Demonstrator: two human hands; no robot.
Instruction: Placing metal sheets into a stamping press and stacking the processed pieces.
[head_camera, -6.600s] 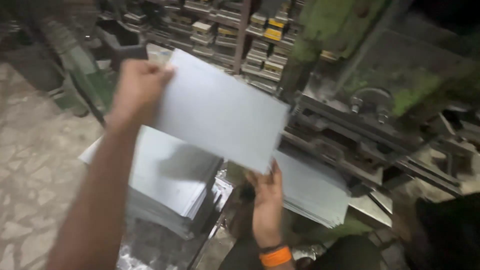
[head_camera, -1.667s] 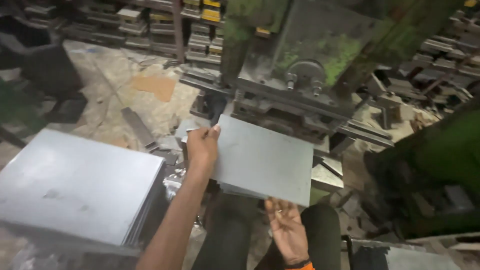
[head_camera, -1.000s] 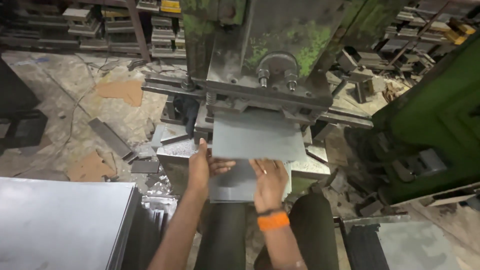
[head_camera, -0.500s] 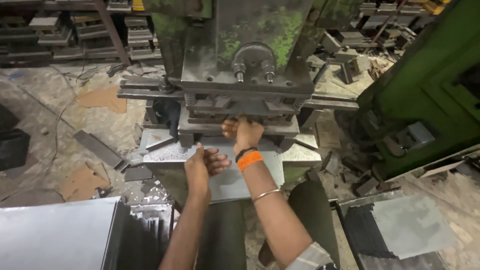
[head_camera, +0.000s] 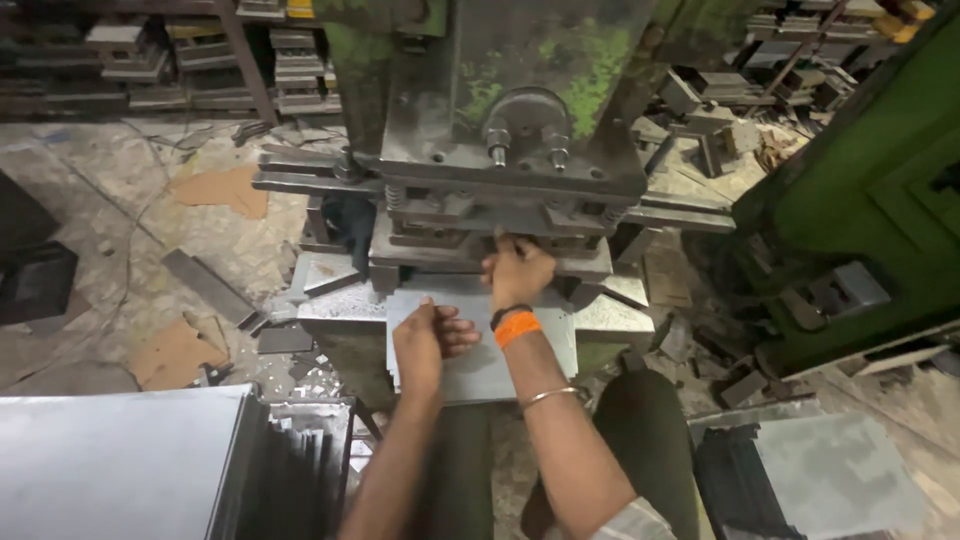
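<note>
Grey metal sheet (head_camera: 480, 350): lies flat on press bed (head_camera: 610, 318), far edge under die (head_camera: 490, 235). Left hand (head_camera: 425, 340): fingers curled over sheet's near-left part. Right hand (head_camera: 517, 270): at die mouth, grip unclear. Loading nearly complete; pressing not yet done.

A metal-stamping workshop: a heavy power press (head_camera: 500, 150) with chipped green paint and bare steel fills the centre of the frame, its bolted die block standing on a steel bed. Stacks of cut sheet metal (head_camera: 110, 470) sit at lower left and more grey sheets (head_camera: 830, 480) at lower right. Racks of small metal parts (head_camera: 150, 50) line the upper left, offcuts (head_camera: 210, 290) litter the stained concrete floor (head_camera: 90, 210), and a second green machine (head_camera: 860, 200) stands at right
</note>
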